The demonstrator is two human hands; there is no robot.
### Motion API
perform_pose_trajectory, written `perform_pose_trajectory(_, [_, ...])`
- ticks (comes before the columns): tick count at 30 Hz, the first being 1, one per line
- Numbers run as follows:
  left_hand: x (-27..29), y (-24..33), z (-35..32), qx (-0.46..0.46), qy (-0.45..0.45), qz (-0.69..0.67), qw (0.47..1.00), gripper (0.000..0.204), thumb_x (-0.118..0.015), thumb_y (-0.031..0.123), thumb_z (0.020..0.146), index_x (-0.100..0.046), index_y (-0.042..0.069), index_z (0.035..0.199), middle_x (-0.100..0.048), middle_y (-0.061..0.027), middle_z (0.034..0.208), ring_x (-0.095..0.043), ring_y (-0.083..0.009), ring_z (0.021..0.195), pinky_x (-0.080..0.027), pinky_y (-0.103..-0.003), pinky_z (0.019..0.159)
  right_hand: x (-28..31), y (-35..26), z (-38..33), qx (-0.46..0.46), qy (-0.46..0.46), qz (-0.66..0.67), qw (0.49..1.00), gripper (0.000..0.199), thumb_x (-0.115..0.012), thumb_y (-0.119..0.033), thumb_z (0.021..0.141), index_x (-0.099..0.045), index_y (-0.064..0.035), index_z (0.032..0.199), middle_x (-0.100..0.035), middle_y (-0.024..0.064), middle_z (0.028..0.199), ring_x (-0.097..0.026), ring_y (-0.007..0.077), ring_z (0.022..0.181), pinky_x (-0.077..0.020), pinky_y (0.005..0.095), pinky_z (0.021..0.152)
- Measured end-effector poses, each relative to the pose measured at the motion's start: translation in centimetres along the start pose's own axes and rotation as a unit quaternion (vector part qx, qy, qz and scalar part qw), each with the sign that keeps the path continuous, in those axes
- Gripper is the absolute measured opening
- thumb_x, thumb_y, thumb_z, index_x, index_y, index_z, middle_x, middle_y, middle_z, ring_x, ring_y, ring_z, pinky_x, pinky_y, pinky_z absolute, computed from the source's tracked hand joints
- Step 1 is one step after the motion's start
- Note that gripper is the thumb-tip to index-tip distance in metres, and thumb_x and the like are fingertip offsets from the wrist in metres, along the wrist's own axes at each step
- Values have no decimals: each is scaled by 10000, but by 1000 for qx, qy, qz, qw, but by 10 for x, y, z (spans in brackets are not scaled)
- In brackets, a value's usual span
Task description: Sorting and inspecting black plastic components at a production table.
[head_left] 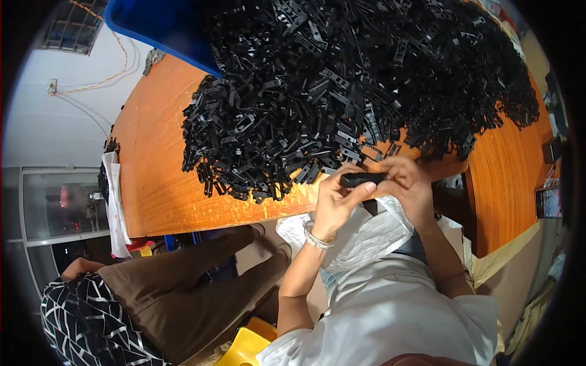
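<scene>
My left hand (340, 198), with a light band round its wrist, grips a small black plastic part (361, 179) between thumb and fingers, just off the table's near edge. At the part's right end, the bent fingers of my right hand (410, 186) close on it; they are slightly blurred. Beyond both hands spreads a big heap of black plastic parts (293, 116), many of them long and slotted. A few loose pieces lie at the heap's near edge, close to my fingertips. Across my lap, below the hands, is a crumpled whitish plastic sheet (369, 241).
The orange-brown wooden table (149, 177) curves round the heap. A blue bin (162, 33) tilts over its far left side. Another person in brown trousers (177, 274) sits at left. A yellow container (253, 344) stands low beside me; a phone (548, 202) is at the right edge.
</scene>
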State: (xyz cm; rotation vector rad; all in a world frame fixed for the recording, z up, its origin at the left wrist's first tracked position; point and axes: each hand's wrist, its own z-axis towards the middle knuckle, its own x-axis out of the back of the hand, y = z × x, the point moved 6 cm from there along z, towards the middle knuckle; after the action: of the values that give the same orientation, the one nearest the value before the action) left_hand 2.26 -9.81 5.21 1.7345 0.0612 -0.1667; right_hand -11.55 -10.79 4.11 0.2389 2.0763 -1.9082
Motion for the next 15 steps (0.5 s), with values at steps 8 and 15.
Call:
perform_pose_trajectory(8, [8, 39, 12, -163, -113, 154, 968, 154, -651, 101, 749, -604, -32, 810, -570, -77, 815, -529, -165, 723, -418, -252, 661, -10, -6, 5, 79, -48, -62, 994, 209, -595, 41, 742, -578, 46, 951, -554, 44, 843, -509, 70, 738, -399, 175, 652])
perform_pose_trajectory(15, [164, 149, 124, -264, 323, 466, 781, 108, -542, 35, 762, -616, -20, 817, -606, -178, 789, -597, -301, 732, -467, -345, 659, 15, 11, 11, -6, -4, -54, 999, 175, -493, 24, 791, -569, 50, 947, -581, 71, 718, -450, 65, 505, -357, 182, 472])
